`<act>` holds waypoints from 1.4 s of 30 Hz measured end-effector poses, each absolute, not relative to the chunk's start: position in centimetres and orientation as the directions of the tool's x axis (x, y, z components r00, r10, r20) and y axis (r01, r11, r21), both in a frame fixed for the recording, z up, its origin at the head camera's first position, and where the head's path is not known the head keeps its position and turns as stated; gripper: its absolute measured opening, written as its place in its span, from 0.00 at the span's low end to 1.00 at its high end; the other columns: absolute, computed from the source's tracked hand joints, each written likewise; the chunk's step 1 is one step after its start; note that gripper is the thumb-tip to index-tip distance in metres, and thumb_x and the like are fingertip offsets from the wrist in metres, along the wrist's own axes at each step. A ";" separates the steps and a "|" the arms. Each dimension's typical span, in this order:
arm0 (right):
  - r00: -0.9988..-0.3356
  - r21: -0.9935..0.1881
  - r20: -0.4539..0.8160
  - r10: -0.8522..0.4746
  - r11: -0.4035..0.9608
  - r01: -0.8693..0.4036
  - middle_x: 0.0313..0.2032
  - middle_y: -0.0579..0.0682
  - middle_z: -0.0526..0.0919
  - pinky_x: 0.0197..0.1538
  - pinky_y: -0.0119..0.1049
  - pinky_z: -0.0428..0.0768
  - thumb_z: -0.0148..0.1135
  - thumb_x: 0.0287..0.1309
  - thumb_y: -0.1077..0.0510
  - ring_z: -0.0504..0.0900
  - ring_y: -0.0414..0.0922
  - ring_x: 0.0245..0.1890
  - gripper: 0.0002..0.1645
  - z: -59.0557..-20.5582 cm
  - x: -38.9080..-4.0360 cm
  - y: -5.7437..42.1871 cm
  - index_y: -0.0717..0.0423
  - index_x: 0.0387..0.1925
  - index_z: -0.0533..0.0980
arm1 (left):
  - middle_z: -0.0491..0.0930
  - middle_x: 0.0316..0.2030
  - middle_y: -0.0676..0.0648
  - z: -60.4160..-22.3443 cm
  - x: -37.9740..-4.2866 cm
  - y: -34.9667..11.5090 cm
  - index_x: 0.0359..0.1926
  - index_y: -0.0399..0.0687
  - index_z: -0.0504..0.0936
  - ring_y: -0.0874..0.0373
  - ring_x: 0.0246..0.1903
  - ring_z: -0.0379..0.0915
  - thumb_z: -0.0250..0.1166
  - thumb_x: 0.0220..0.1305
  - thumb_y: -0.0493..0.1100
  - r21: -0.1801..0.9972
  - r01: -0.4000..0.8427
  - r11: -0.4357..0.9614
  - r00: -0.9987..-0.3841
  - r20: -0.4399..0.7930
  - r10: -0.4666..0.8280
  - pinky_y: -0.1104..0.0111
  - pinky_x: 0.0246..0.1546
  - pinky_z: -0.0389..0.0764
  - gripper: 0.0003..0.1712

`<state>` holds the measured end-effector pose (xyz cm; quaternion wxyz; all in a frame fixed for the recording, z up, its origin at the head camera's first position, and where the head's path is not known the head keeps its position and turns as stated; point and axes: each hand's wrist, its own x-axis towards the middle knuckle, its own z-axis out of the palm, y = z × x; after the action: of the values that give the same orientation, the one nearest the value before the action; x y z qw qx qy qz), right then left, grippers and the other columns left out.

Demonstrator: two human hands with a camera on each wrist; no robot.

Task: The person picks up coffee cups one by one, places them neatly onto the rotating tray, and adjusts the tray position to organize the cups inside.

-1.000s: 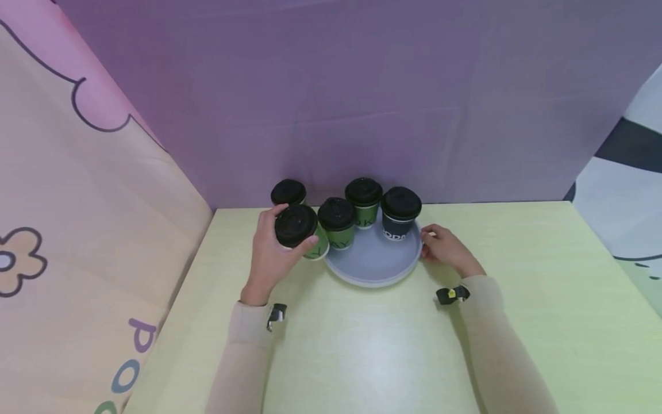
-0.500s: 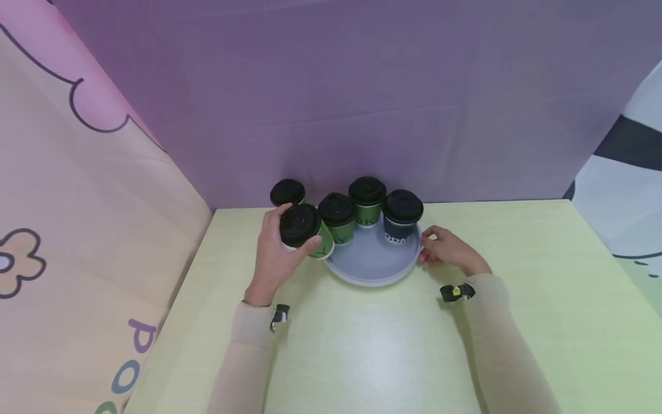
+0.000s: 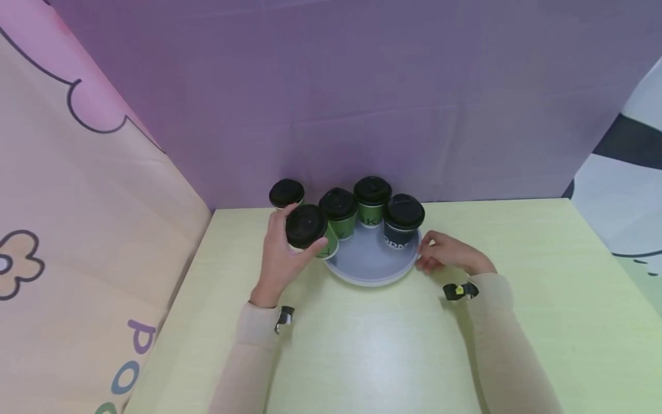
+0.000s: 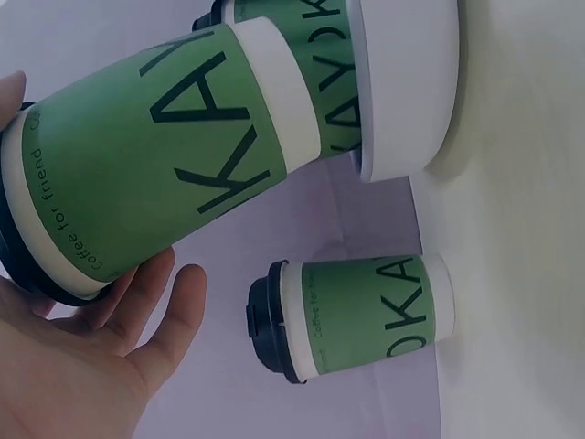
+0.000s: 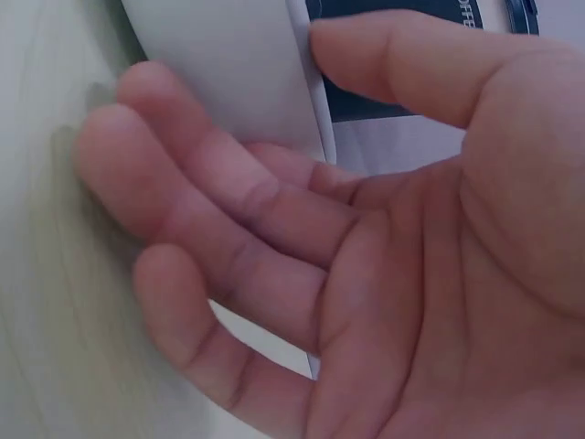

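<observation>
My left hand (image 3: 281, 256) grips a green paper coffee cup (image 4: 164, 146) by its black-lidded end. This cup leans, its base over the left rim of a round grey plate (image 3: 369, 280). On the plate stand two green lidded cups, one nearer the left (image 3: 343, 227) and one at the back (image 3: 370, 215), plus a dark lidded cup (image 3: 398, 234) at the right. My right hand (image 3: 452, 253) holds the plate's right edge, thumb at the rim and fingers curled along the outer wall. Another green cup (image 4: 370, 315) stands upright on the table, behind my left hand.
The pale table (image 3: 367, 351) ends at a purple backdrop (image 3: 320, 103) just behind the cups. A printed cloth (image 3: 93, 230) borders the left side, and a white-and-black panel (image 3: 631, 172) the right.
My left hand has moved right with its cup, farther over the plate. The cups on the plate have shifted clockwise as seen from above. My right hand has moved slightly nearer.
</observation>
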<state>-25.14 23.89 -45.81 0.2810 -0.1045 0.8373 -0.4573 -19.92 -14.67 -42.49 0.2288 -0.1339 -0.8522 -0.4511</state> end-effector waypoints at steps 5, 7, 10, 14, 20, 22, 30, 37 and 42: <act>-0.808 -0.799 -0.377 -0.453 0.600 0.036 0.44 0.61 0.88 0.45 0.38 0.83 0.55 0.73 0.52 0.87 0.47 0.39 0.18 -45.5 -25.1 23.9 0.65 0.48 0.70 | 0.67 0.69 0.44 -42.8 -20.0 -14.2 0.75 0.51 0.63 0.51 0.69 0.66 0.80 0.50 0.57 0.702 0.444 0.557 -0.853 0.522 0.022 0.49 0.72 0.67 0.55; -0.819 -0.793 -0.366 -0.442 0.608 0.027 0.44 0.60 0.88 0.46 0.39 0.83 0.54 0.74 0.51 0.87 0.47 0.40 0.19 -45.5 -25.2 24.0 0.65 0.49 0.72 | 0.67 0.69 0.44 -43.0 -20.0 -13.9 0.75 0.50 0.63 0.51 0.69 0.66 0.80 0.50 0.57 0.701 0.444 0.559 -0.852 0.524 0.020 0.50 0.71 0.68 0.56; -0.869 -0.782 -0.319 -0.377 0.623 0.017 0.44 0.60 0.87 0.46 0.38 0.83 0.51 0.77 0.49 0.86 0.47 0.39 0.21 -45.6 -25.3 24.1 0.66 0.49 0.73 | 0.68 0.69 0.42 -43.1 -19.9 -13.6 0.75 0.45 0.62 0.50 0.69 0.66 0.80 0.50 0.57 0.703 0.446 0.554 -0.850 0.526 0.016 0.50 0.71 0.68 0.56; -0.941 -0.776 -0.244 -0.233 0.629 0.046 0.43 0.62 0.87 0.44 0.34 0.81 0.44 0.79 0.46 0.85 0.43 0.37 0.25 -46.2 -25.7 23.9 0.66 0.54 0.69 | 0.68 0.69 0.41 -43.3 -19.9 -13.1 0.75 0.43 0.62 0.49 0.69 0.67 0.81 0.50 0.56 0.714 0.440 0.545 -0.857 0.514 0.018 0.51 0.72 0.68 0.57; -0.974 -0.817 -0.185 -0.128 0.571 0.080 0.40 0.65 0.87 0.38 0.31 0.83 0.41 0.80 0.48 0.85 0.38 0.29 0.27 -47.5 -26.4 22.9 0.68 0.61 0.66 | 0.68 0.68 0.41 -43.4 -19.8 -12.4 0.75 0.44 0.61 0.48 0.68 0.68 0.81 0.49 0.56 0.719 0.422 0.552 -0.873 0.486 0.036 0.50 0.71 0.69 0.58; -0.977 -0.812 -0.178 -0.118 0.578 0.078 0.39 0.64 0.87 0.37 0.31 0.83 0.41 0.80 0.48 0.84 0.38 0.29 0.27 -47.9 -26.6 22.6 0.68 0.63 0.66 | 0.68 0.68 0.41 -43.5 -19.7 -12.3 0.75 0.43 0.61 0.48 0.68 0.68 0.81 0.50 0.57 0.721 0.413 0.556 -0.880 0.474 0.039 0.49 0.71 0.69 0.58; -0.981 -0.797 -0.166 -0.103 0.600 0.072 0.36 0.60 0.86 0.36 0.33 0.82 0.40 0.81 0.49 0.83 0.40 0.28 0.28 -48.3 -26.7 22.2 0.68 0.63 0.69 | 0.67 0.70 0.44 -43.7 -19.7 -11.7 0.74 0.44 0.61 0.49 0.69 0.66 0.81 0.50 0.58 0.740 0.379 0.556 -0.902 0.429 0.044 0.50 0.72 0.68 0.57; -0.974 -0.802 -0.172 -0.148 0.595 0.051 0.33 0.57 0.84 0.34 0.35 0.80 0.39 0.80 0.50 0.81 0.42 0.27 0.26 -48.1 -26.6 22.4 0.68 0.59 0.71 | 0.68 0.68 0.43 -44.2 -19.8 -11.5 0.74 0.44 0.61 0.48 0.68 0.68 0.82 0.50 0.56 0.726 0.395 0.562 -0.896 0.440 0.060 0.50 0.71 0.69 0.57; -0.961 -0.810 -0.199 -0.190 0.584 0.052 0.33 0.56 0.83 0.35 0.35 0.80 0.38 0.80 0.52 0.80 0.42 0.29 0.24 -47.6 -26.4 22.4 0.67 0.58 0.71 | 0.67 0.69 0.44 -44.4 -19.9 -11.4 0.75 0.47 0.60 0.49 0.69 0.67 0.81 0.51 0.57 0.727 0.374 0.577 -0.907 0.415 0.065 0.51 0.72 0.68 0.57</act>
<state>-26.40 22.40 -47.56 0.1331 -0.0393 0.8800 -0.4542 -19.87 -11.43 -44.40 0.1745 -0.1259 -0.8705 -0.4426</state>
